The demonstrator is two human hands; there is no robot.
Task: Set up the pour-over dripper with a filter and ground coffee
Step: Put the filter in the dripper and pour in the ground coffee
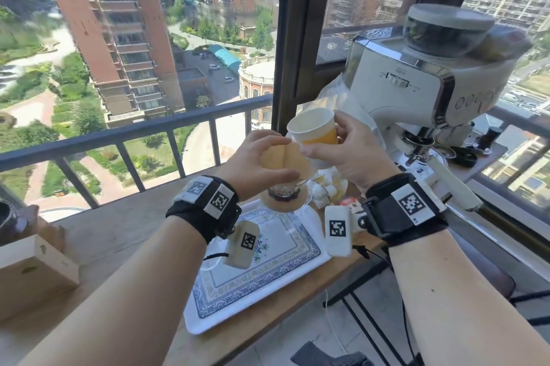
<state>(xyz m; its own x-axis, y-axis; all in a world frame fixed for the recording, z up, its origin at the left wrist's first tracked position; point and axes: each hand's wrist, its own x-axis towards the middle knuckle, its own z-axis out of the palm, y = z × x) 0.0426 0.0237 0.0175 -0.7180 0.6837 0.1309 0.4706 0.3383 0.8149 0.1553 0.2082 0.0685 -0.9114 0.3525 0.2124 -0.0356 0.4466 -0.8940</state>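
A brown paper filter (287, 158) sits in a glass pour-over dripper (284, 191) with a wooden collar, which stands at the far end of a patterned white tray (268, 270). My left hand (262, 163) curls round the filter's rim from the left. My right hand (345, 151) grips a white and orange paper cup (315, 127), tilted with its mouth toward the filter. What the cup holds is hidden.
A white coffee machine (422, 80) with a grinder hopper stands at the right, a portafilter handle (455, 184) sticking out below it. Small white packets (324, 190) lie behind the tray. A cardboard box (32, 273) sits at the left. A balcony railing (134, 133) runs behind the wooden counter.
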